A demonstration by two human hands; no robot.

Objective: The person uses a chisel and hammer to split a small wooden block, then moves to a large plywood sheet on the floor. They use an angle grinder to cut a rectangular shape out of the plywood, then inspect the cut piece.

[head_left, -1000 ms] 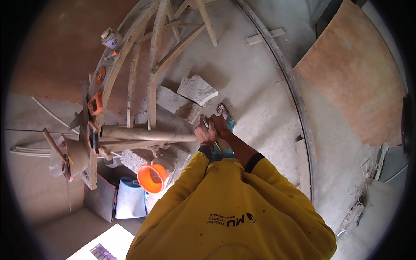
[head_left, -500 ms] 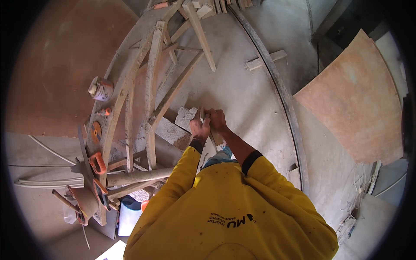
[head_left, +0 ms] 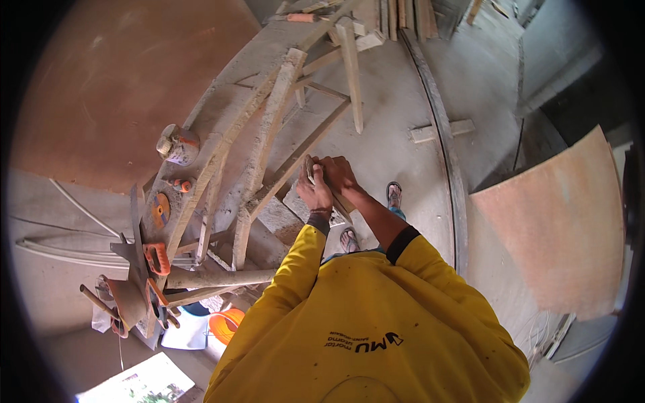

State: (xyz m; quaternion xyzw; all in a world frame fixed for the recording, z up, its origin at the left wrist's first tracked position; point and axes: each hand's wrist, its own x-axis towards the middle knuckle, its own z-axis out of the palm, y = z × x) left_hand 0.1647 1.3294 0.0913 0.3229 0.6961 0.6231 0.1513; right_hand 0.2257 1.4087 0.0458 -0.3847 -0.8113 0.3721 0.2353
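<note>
In front of my body, my left hand and my right hand are close together, both with curled fingers. Between them is a flat, narrow, wood-coloured piece, its lower end showing below the hands. A greyish edge sticks up by my left fingertips; whether it belongs to the same piece I cannot tell. My fingers cover most of what they grip. Just left of my hands runs a sloping timber brace of a wooden trestle. Under them, on the floor, lies a rough pale block.
A long bench on the left bears a paint can, an orange disc and an orange-handled saw. An orange bucket stands lower left. A dark curved rail crosses the floor. A plywood sheet leans at right.
The view has shifted, so the bench and trestle sit farther right and lower. Both my sandalled feet now show. My hands stay together on the piece, with the left one turned slightly.
</note>
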